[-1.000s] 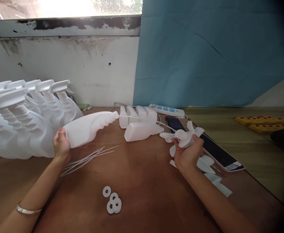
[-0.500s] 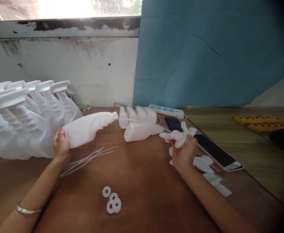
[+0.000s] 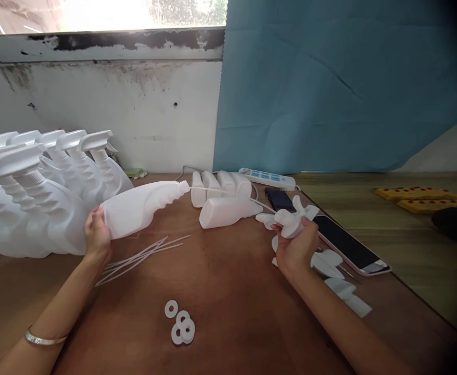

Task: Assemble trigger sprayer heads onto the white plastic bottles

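My left hand is closed around the base of a white plastic bottle, which tilts above the table with its open neck to the right. My right hand grips a white trigger spray head. A thin white dip tube runs left from that head, and its far end meets the bottle mouth; how deep it sits inside cannot be made out. Below the bottle lie several loose tubes. More spray heads rest under and beside my right wrist.
Assembled spray bottles crowd the left side. Several bottles without heads lie at mid-table. White ring washers lie near the front. A phone, a dark blue object and a power strip are at the right and back.
Both hands keep their hold and have barely moved. The dip tube's line between the spray head and the bottle mouth has shifted slightly.
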Tool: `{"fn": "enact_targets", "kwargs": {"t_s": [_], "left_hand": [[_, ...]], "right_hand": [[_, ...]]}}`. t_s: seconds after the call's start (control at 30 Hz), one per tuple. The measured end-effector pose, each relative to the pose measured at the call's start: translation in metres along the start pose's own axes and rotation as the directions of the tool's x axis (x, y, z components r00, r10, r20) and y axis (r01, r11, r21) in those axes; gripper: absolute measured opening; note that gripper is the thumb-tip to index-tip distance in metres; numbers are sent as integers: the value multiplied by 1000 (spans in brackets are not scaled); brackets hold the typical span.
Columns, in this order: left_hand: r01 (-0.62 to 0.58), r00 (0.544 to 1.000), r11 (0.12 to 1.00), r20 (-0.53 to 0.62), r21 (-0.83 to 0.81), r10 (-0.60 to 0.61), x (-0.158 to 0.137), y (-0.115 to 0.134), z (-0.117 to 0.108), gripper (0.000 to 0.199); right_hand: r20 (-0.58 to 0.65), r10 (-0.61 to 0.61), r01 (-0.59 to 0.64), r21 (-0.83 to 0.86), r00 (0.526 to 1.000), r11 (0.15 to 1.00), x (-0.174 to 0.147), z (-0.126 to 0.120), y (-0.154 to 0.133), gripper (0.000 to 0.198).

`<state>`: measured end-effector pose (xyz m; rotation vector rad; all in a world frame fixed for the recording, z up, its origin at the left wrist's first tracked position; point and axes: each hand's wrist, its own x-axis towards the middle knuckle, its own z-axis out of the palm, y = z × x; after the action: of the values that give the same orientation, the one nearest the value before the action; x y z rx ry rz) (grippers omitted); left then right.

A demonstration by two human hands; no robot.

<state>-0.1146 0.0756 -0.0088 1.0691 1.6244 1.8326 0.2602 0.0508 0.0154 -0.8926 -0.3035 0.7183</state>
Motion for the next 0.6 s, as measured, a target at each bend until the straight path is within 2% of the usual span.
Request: {"fn": "enact_targets", "kwargs": {"t_s": [0.1,0.17,0.23,0.3,0.37,0.43,0.5,0.6], "left_hand": [[11,991,999,-130,-46,-17,-7,8,6,34],[18,995,998,-99,-68,-25,-14,14,12,37],[33,999,996,-23,-79,-34,-23,19,17,39],[55,997,996,66,-77,-50,-33,22,22,40],[75,987,995,144,-65,-65,-41,24,25,41],[72,979,996,194,-47,-61,-46,23,25,42],[57,974,998,221,-27,-50,-48,22,25,43],[59,967,998,249,-7,-55,-47,20,23,44]], "right_hand": [[70,11,-9,-30,997,1000,-3,-2,5,9],[136,30,-24,-47,990,999,-9,-2,9,14],[253,77,-63,-64,964,996,-19,-3,14,21],[418,145,-112,-102,897,988,-32,-6,19,27],[574,204,-117,-185,793,976,-44,-9,22,29],[657,231,-56,-277,718,959,-53,-13,23,30],[697,216,45,-336,684,941,-58,-16,22,33],[762,110,259,-347,638,902,-58,-20,19,32]]}}
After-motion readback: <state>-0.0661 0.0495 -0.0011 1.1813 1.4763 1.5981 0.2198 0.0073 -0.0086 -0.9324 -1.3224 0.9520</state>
